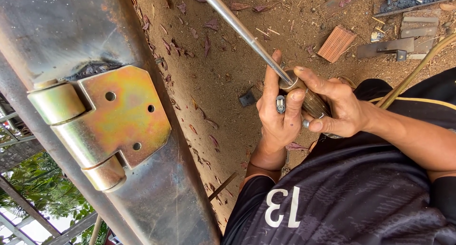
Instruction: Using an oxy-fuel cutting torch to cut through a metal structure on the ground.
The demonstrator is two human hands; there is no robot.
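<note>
Right up against my view sits the yellow-zinc hinge, welded onto a rusty steel post. Now to the work: my hands are pressed together. My left hand wraps the front of the wooden handle, thumb lying up along the base of the long steel rod. My right hand is clamped on the handle's rear, fingertips on its metal collar. I reckon I'm seating the rod in that collar. The next move calls for a firm, straight push or twist with the rod kept in line. The rod looks bright, smooth and straight, and it runs up and away out of view. A tan cable trails off by my right arm. Beyond lies bare dirt ground, with a brick piece and metal offcuts.
</note>
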